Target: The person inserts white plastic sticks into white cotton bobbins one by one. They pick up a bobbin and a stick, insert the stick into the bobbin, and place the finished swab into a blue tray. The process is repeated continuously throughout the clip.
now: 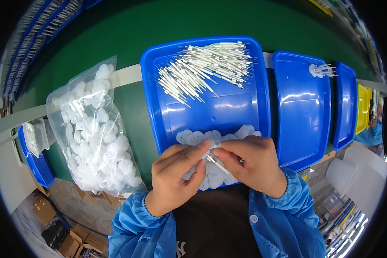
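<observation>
Rods [208,66] lie beyond white pieces [194,137] in the largest blue tray [215,112].

Pinching with left hand [173,176], aimed toward one o'clock. Pinching too with right hand [257,165], aimed toward ten o'clock. Holding fingertips [205,146] close together, thumbs [197,175] angled inward. Stretching sleeved forearms [135,225] in from seven and five o'clock.

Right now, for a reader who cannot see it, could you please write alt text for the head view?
Bare left hand and right hand hold small white parts above a blue tray, with white rods at its far end and translucent pieces at its near end. A clear bag of similar pieces lies left; another blue tray sits right.
</observation>
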